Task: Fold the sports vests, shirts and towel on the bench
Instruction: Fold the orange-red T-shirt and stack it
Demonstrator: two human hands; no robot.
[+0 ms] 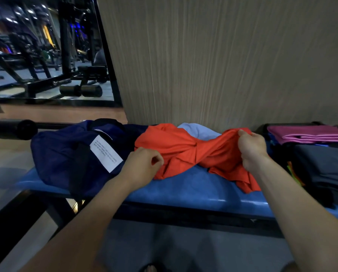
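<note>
1. Orange garment [185, 150] – in hand, twisted and bunched across the middle of the blue bench [183, 189]. Not yet spread flat; no fold visible in it. Whether it is a vest or a shirt cannot be told from the crumple.
2. Left hand [142, 165] – fingers curled, pinching the orange cloth at its left lower edge, close to the bench pad.
3. Right hand [251, 149] – clenched round a gathered bunch of the same cloth at its right end, raised a little above the pad.
4. Done so far, by the look of it: a pile at the right end of the bench – pink folded cloth [309, 134] on top, with dark folded clothes [325, 165] nearer the camera. Edges lie straight and stacked, so these count as finished.
5. Left to do: the orange piece itself; a pale blue cloth [197, 130] lying loose behind it against the wall; possibly more inside or under the navy bag [70, 154] at the left end, which cannot be seen into.
6. Judgement – somewhere past the midpoint, but at least two items remain unfolded.
7. Next need: untwist the orange cloth and lay it flat before any fold.
</note>
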